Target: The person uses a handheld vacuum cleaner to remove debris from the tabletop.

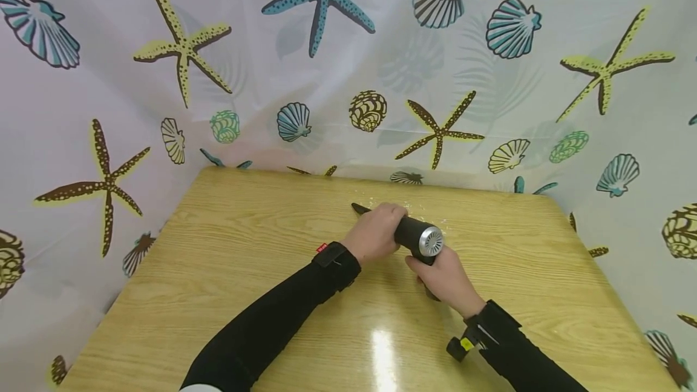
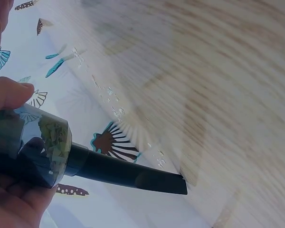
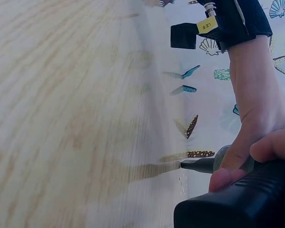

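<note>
A black handheld vacuum cleaner (image 1: 409, 232) with a silver vented end is held over the table by both hands. The left hand (image 1: 376, 235) wraps round its front part, at the clear dust cup (image 2: 54, 145), which has crumpled bits inside. From the cup sticks out a long flat nozzle (image 2: 128, 174), its tip close to the tabletop near the back edge. The right hand (image 1: 449, 280) grips the handle (image 3: 232, 202) below the body. Small white scraps (image 2: 116, 111) lie scattered on the wood by the nozzle, towards the right in the head view.
The wooden table (image 1: 261, 222) backs onto a white curtain (image 1: 348, 77) printed with starfish and shells, which also hangs along both sides. Each wrist carries a black strap; a small black camera (image 1: 456, 349) juts from the right one.
</note>
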